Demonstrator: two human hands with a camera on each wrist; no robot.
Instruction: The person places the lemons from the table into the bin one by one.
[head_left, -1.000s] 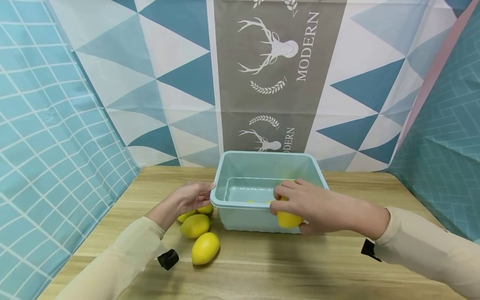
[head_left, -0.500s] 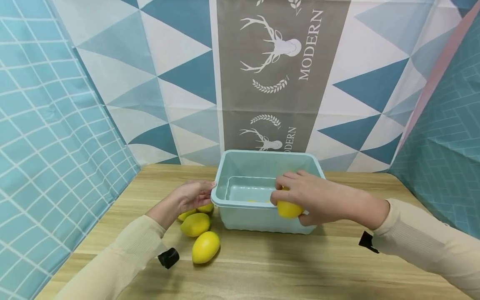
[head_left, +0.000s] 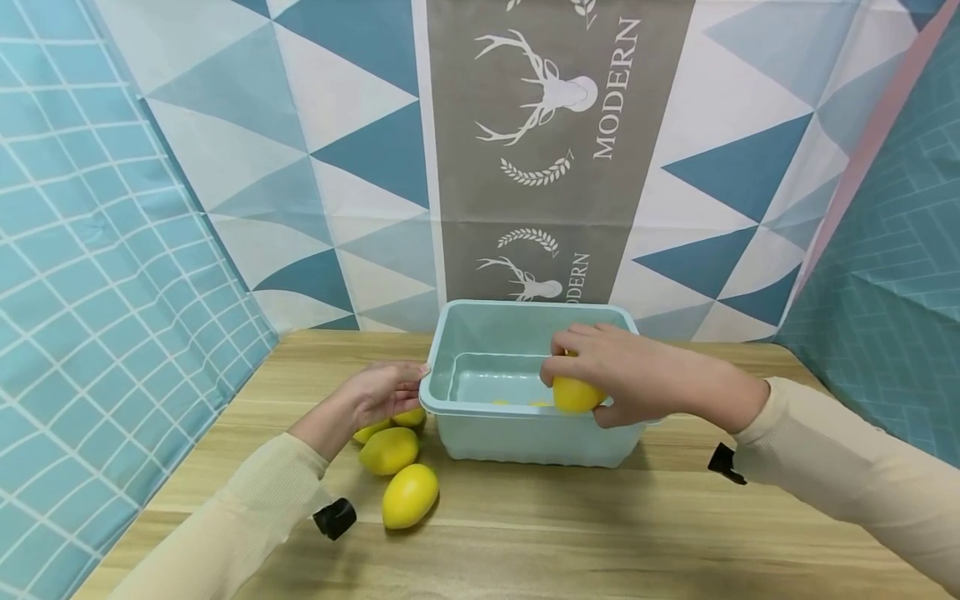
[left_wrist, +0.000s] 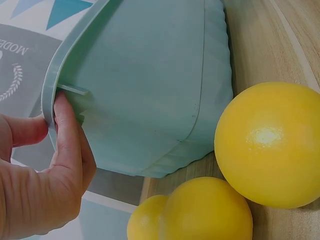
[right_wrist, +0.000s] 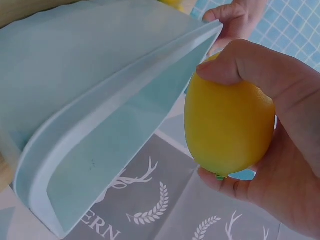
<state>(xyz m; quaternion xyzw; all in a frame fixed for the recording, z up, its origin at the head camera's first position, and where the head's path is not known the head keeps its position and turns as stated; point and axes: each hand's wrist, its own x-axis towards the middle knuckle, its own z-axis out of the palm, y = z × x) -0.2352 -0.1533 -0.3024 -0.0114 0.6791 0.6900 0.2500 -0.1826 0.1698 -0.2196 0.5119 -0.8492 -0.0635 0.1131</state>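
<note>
A pale blue-green plastic bin (head_left: 525, 437) stands on the wooden table, with bits of yellow showing low inside it. My left hand (head_left: 384, 394) pinches the bin's left rim, thumb on the outer lip and fingers under it in the left wrist view. With my right hand (head_left: 611, 371) I grip a yellow lemon (right_wrist: 227, 120) over the bin's front rim, its green stem end showing in the right wrist view. Several more lemons lie left of the bin, the nearest lemon (head_left: 410, 497) in front of the others, another lemon (head_left: 389, 451) just behind it.
The wooden table (head_left: 525, 542) runs back to a patterned cloth wall (head_left: 360, 167). Blue grid-pattern cloth (head_left: 97, 250) closes the left side and teal cloth (head_left: 892, 275) the right. A black piece (head_left: 335, 518) shows at the left sleeve.
My right hand has lifted the lemon from in front of the bin up to rim height. My left hand has kept its place on the rim.
</note>
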